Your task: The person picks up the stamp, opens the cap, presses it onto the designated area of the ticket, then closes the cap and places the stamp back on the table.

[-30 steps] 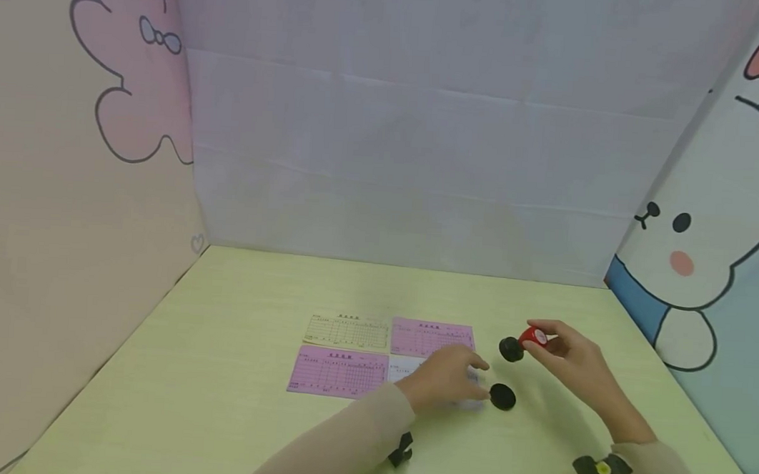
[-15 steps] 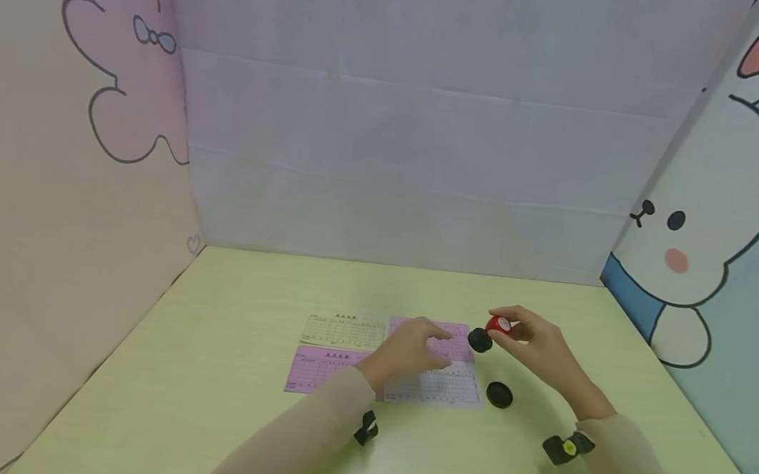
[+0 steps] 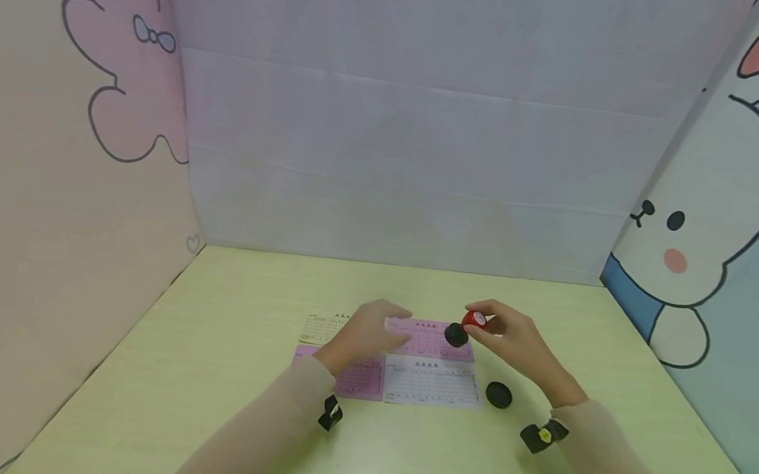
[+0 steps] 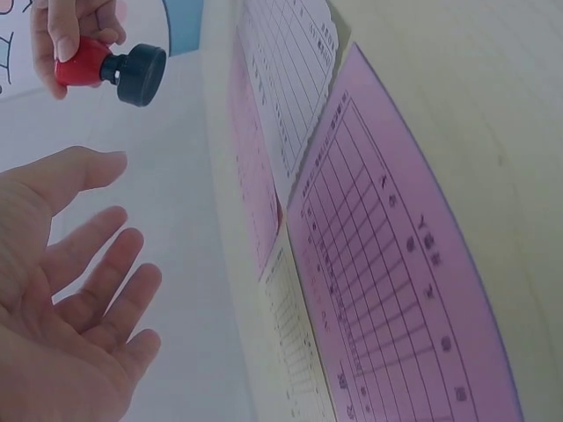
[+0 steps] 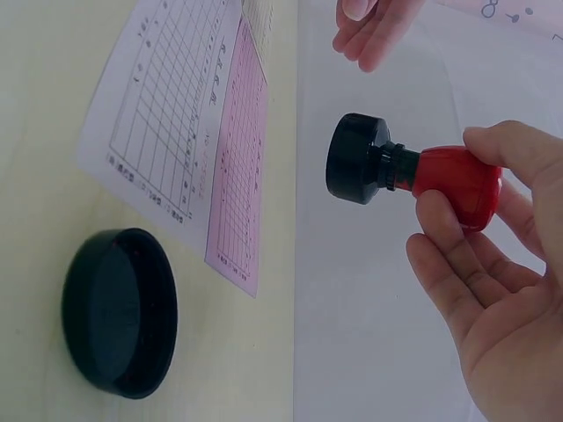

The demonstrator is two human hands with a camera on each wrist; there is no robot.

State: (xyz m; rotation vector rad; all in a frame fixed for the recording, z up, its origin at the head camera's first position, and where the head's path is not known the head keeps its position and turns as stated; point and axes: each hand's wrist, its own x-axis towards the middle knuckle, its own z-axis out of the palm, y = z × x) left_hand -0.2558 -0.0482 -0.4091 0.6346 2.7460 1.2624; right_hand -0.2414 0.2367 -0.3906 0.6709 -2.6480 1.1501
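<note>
My right hand point(image 3: 506, 337) pinches the red handle of a stamp point(image 5: 457, 180) between thumb and fingers. The stamp's round black head point(image 5: 356, 158) points away from the palm, held above the table over the far pink form point(image 3: 426, 334). My left hand point(image 3: 364, 333) is held with fingers spread and nothing in it, above the papers, partly covering the yellow form point(image 3: 320, 327) and the near pink form point(image 4: 387, 255). In front of the far pink form lies the white form point(image 3: 433, 381). Right of it the round black stamp cap point(image 5: 119, 312) lies on the table with its hollow side up.
The four-cornered group of forms lies on a pale yellow tabletop point(image 3: 218, 372). A white sheet wall point(image 3: 397, 152) stands behind the table. Side walls with cartoon animals rise at left and right. Each wrist wears a black strap.
Both hands have moved left. The stamp has travelled with my right hand from beyond the right edge of the forms to over the far pink form. My left hand has left the cap's side.
</note>
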